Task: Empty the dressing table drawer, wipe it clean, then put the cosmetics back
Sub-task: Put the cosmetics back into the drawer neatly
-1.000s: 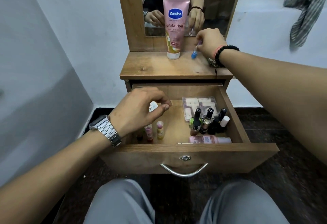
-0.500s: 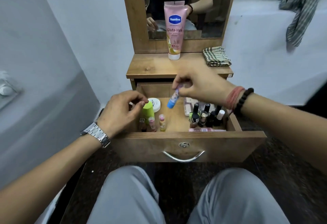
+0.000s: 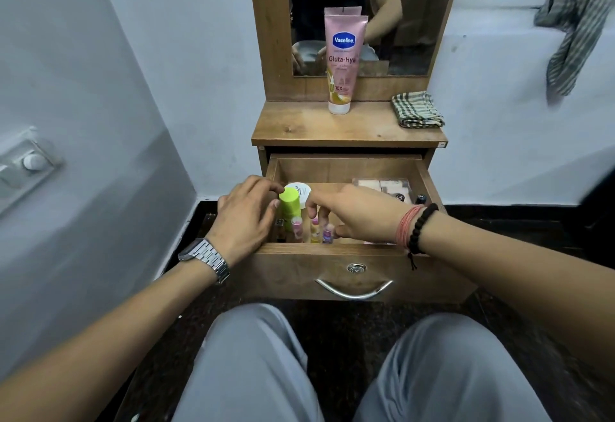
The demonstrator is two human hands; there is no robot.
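**A:** Inside the open drawer (image 3: pixel 346 172), at its left front corner, where were the hands?

**B:** The left hand (image 3: pixel 244 218) had its fingers curled round the green tube (image 3: pixel 289 203), which stood upright beside a white round jar (image 3: pixel 299 192). The right hand (image 3: pixel 361 218) reached down with bent fingers over the row of small lip balm sticks (image 3: pixel 314 230); whether it pinched one, I could not tell.

**A:** How would these things handle?

**B:** I judge them light, stiff plastic, smooth and a little slippery. The sticks tip easily, so take each by the cap, from above. The nail polish bottles (image 3: pixel 420 198) at the right look like glass and need more care.

**A:** And outside the drawer?

**B:** On the surface (image 3: pixel 299 128) stood a pink Vaseline tube (image 3: pixel 342 65) and lay a folded checked cloth (image 3: pixel 416 110).
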